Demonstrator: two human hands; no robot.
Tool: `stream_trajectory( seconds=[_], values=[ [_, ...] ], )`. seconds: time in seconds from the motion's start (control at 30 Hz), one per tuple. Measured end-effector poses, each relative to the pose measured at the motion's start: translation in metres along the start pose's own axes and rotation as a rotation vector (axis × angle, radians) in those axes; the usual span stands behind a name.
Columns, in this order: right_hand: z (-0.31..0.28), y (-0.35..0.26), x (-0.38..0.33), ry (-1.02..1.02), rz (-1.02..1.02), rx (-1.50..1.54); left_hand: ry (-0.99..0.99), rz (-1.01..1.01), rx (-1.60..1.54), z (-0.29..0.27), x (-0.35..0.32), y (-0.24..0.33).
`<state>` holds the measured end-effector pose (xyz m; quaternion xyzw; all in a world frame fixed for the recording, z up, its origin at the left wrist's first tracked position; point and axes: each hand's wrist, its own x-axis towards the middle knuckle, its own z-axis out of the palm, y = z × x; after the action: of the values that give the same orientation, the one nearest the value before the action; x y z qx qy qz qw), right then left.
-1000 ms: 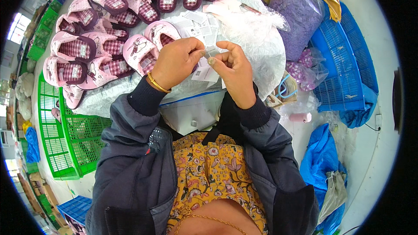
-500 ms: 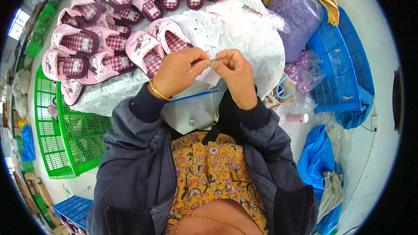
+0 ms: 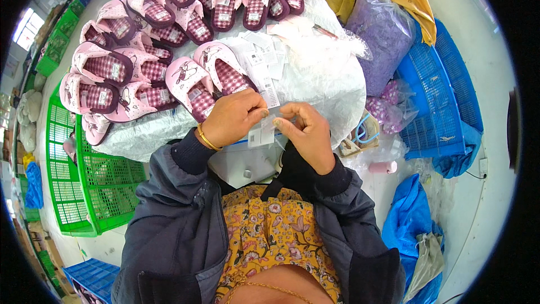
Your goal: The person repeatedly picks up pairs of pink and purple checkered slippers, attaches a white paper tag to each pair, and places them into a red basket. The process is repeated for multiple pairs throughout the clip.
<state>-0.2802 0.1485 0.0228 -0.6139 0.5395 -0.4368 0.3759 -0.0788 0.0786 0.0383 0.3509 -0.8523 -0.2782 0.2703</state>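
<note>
White tag [image 3: 260, 135] now hangs lower, pinched between left hand [image 3: 233, 118] and right hand [image 3: 306, 132].

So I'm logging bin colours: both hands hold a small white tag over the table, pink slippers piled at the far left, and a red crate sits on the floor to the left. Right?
Not quite: the crate is green, as the head view shows. The rest stands.

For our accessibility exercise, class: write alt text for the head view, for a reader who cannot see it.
Seen from above, a person's left hand and right hand together pinch a small white paper tag over a plastic-covered table. Pink checked slippers lie in rows on the table, with a green crate at the left and a blue crate at the right.
</note>
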Motion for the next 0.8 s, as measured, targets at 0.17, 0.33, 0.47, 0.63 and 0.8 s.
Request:
stream_trajectory(
  seconds=[0.17,0.33,0.47,0.63,0.8],
  values=[
    [0.009,0.02,0.009,-0.028,0.078,0.335,-0.074,-0.017,-0.055,0.004,0.01,0.01],
    [0.01,0.037,0.014,-0.006,0.143,0.467,0.088,0.094,0.096,0.002,0.048,-0.026],
    [0.01,0.043,0.015,-0.003,0.126,0.436,0.001,-0.028,0.776,-0.01,0.1,-0.074],
    [0.009,0.051,0.015,0.015,0.144,0.454,-0.22,-0.201,0.923,0.001,0.137,-0.104],
    [0.004,0.05,0.014,0.003,0.178,0.44,-0.193,-0.282,0.835,0.004,0.145,-0.112]
  ],
)
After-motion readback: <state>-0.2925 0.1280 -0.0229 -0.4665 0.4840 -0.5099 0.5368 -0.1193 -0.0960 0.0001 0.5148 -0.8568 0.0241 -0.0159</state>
